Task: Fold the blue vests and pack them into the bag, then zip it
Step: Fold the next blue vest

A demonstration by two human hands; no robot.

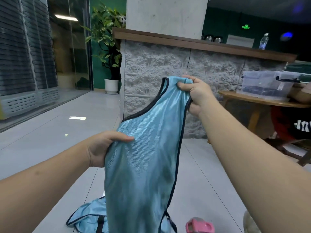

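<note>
Green lit exit sign (246,27) glows on the dark back wall, its characters too small to read | white letters on a seated person's black garment (301,126), cut off and upside down, unreadable

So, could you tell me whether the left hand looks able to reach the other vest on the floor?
Probably not yet: the left hand grips the raised vest, which hangs over the floor vest.
</note>
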